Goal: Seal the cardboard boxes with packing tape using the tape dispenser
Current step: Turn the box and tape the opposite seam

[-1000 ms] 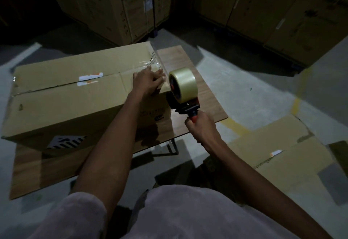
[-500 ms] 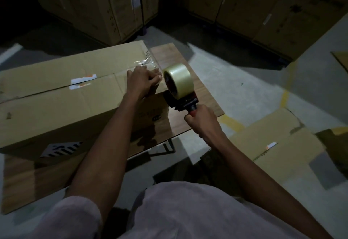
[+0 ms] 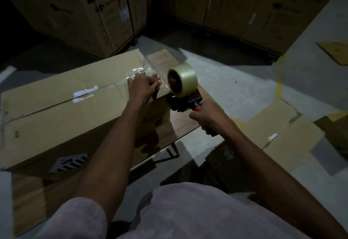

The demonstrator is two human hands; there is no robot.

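Note:
A long cardboard box (image 3: 56,110) lies on a low wooden table (image 3: 184,124), its top flaps meeting in a seam with white label scraps. My left hand (image 3: 144,87) presses flat on the box's right end, over the tape end at the corner. My right hand (image 3: 209,117) grips the red handle of the tape dispenser (image 3: 183,95), which carries a roll of clear tape (image 3: 183,78). The dispenser sits against the box's right end face, just below the top edge. A short strip of tape runs from the roll to the box corner.
Tall stacked cartons (image 3: 79,11) stand behind the table, and more cartons (image 3: 263,7) at the back right. Flattened cardboard (image 3: 278,131) lies on the concrete floor to the right, beside a yellow floor line (image 3: 279,80). A dark box (image 3: 222,156) sits under my right forearm.
The view has shifted slightly. The dispenser stays at the box's right end while my right hand pulls it a little away and down; my left hand keeps pressing the corner.

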